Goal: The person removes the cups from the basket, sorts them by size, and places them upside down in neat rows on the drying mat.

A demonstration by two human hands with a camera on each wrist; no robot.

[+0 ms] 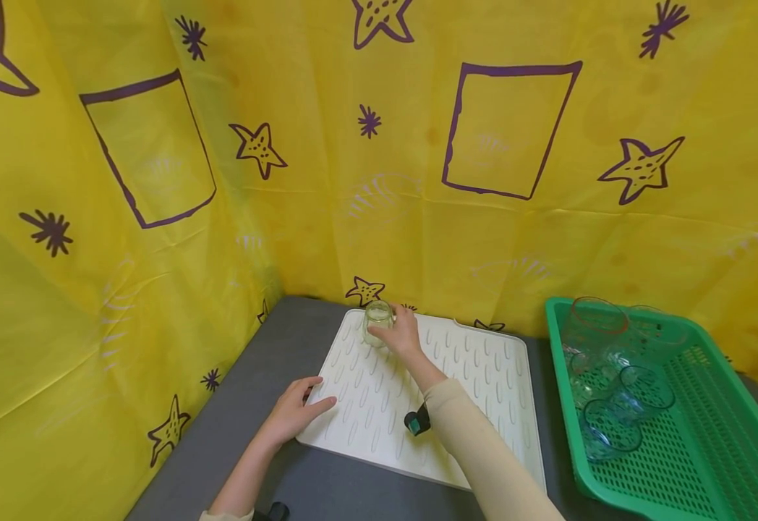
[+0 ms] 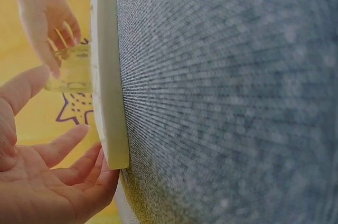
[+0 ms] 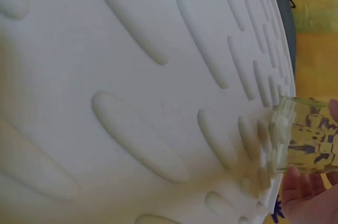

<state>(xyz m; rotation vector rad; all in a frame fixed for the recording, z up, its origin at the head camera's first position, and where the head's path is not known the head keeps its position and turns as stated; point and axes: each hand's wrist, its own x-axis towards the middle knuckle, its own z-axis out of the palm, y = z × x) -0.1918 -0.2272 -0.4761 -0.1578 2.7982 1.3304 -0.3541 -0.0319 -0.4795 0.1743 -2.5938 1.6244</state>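
Note:
A clear, slightly greenish glass (image 1: 377, 315) stands at the far left corner of a white ridged draining mat (image 1: 483, 391). My right hand (image 1: 403, 334) holds it from the right side, thumb in front and fingers behind. In the right wrist view, the base of the glass (image 3: 296, 135) meets the mat's surface, and fingers of the right hand (image 3: 311, 198) show at its side. At the mat's left edge, my left hand (image 1: 290, 414) rests with thumb and fingers spread. The left wrist view shows fingers of that hand (image 2: 53, 192) touching the mat's rim (image 2: 112, 102).
To the right stands a green plastic basket (image 1: 668, 477) holding several glasses, among them a blue one (image 1: 639, 394) and a red-rimmed one (image 1: 597, 318). Grey tabletop (image 1: 223, 427) lies left of the mat. A yellow patterned cloth (image 1: 327, 239) hangs close behind and to the left.

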